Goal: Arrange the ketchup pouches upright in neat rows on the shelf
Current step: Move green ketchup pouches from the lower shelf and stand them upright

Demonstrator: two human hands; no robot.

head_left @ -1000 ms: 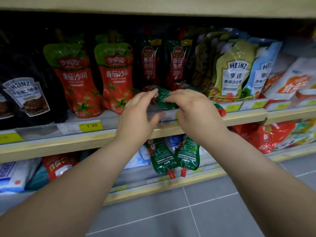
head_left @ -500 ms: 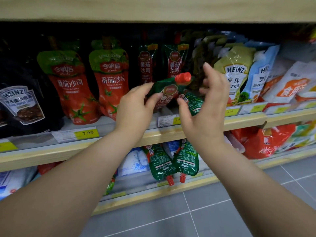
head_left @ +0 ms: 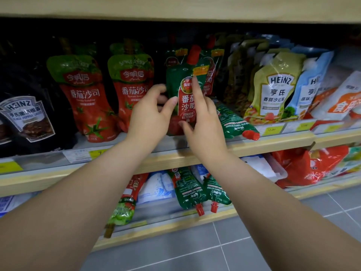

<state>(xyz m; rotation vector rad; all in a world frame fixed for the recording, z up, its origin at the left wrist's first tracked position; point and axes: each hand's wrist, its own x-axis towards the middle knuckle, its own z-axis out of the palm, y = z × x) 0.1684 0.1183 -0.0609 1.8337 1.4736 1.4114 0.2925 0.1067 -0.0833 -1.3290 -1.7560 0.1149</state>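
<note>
1. Shop shelving here, pale wood boards with grey liners, grey tile floor below. Work is on the middle shelf (head_left: 254, 147), dark at the back.
2. Grip first: the left hand (head_left: 148, 122) pinches the left edge of the green pouch (head_left: 185, 98), thumb on the front and fingers tucked behind. The right hand (head_left: 203, 130) props it from the other side, thumb low on the front, index finger laid flat up the label. So both hands are on the same pouch, neither one loose.
3. The pouch stands upright, long axis vertical, red cap on top, its base about at the shelf near the front edge. It sits in front of a row of the same green pouches further back.
4. The thing that matters next, I reckon: a second green pouch, the fallen one (head_left: 234, 122), lies flat just right of the right hand, touching or nearly so. Its long axis runs back-left to front-right, its cap pointing at the front edge by the price tags. Right hand is clearly nearer.
5. Room looks tight: red pouches (head_left: 88, 106) stand to the left, Heinz bags (head_left: 273, 89) lean to the right.
6. Lower shelf (head_left: 175, 229) has two more green ones hanging cap-down over its front edge, still to sort.
</note>
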